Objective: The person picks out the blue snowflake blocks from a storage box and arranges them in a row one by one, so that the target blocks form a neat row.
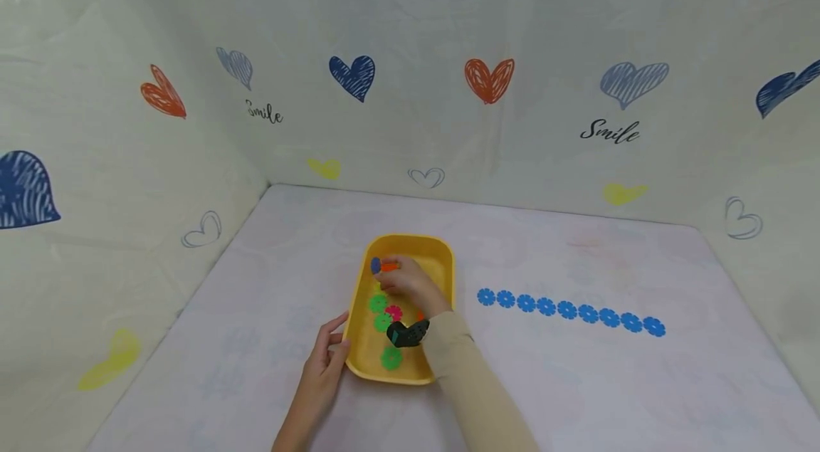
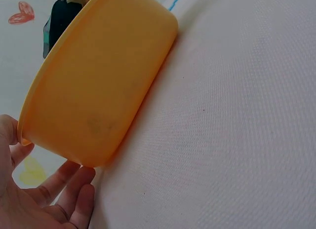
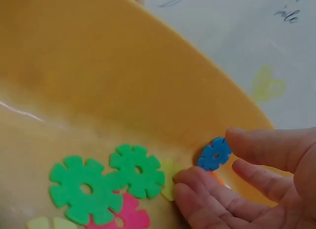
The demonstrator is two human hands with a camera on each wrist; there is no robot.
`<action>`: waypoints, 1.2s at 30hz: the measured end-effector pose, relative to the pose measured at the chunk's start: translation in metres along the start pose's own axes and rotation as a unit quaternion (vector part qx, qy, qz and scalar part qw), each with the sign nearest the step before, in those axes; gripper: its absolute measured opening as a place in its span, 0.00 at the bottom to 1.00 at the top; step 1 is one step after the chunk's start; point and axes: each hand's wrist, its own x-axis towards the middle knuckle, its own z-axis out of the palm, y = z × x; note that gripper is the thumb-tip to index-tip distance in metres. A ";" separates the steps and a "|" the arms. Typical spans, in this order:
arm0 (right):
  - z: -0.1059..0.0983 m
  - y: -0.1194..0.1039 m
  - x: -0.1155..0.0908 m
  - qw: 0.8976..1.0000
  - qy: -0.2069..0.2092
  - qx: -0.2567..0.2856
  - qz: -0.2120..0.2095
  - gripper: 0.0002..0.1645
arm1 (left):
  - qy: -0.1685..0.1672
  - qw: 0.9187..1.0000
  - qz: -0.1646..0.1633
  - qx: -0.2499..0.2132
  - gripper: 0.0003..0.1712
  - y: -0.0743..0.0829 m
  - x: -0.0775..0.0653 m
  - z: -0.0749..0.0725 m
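My left hand (image 1: 328,352) grips the near-left edge of a yellow plastic tray (image 1: 356,327). In the left wrist view its thumb is at the rim and its fingers lie against the outer wall. My right hand (image 1: 410,281) reaches inside the tray toward its far-left part. In the right wrist view its fingers are spread around a blue notched disc (image 3: 215,154), tilted near the tray wall, with one fingertip right at the disc's edge. An orange piece (image 1: 389,267) shows between these fingers. Green notched discs (image 3: 86,189) and a pink disc (image 3: 129,215) lie nearer.
A row of several blue notched discs (image 1: 566,309) runs across the white tabletop (image 1: 544,381), right of the tray. Behind stands a pale sheet (image 1: 410,132) printed with hearts. A black wrist device (image 1: 408,333) on the right arm covers part of the tray.
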 end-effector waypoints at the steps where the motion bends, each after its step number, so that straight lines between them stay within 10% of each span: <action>1: 0.000 0.002 0.003 1.000 0.004 0.002 0.000 0.31 | 0.000 1.000 0.002 0.000 0.22 0.000 0.000 0.000; 36: 0.010 0.004 0.018 0.993 0.071 -0.089 -0.021 0.23 | -0.002 1.000 0.002 -0.001 0.23 0.002 0.000 0.002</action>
